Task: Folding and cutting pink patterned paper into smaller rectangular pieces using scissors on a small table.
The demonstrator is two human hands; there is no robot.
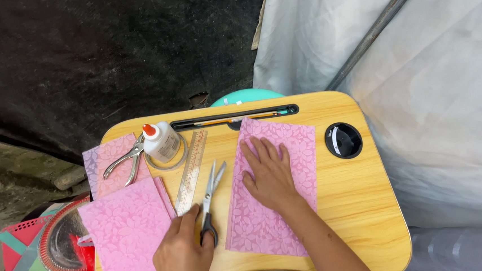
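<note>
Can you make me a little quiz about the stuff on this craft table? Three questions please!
1. True or false: the right hand lies flat on a pink patterned sheet.
2. What is the left hand touching? A) the glue bottle B) the scissors C) the clear ruler
3. Fill in: the metal punch pliers lie to the ______ of the glue bottle, as the camera sees it.

Key: 1. True. 2. B, at the dark handles. 3. Left.
</note>
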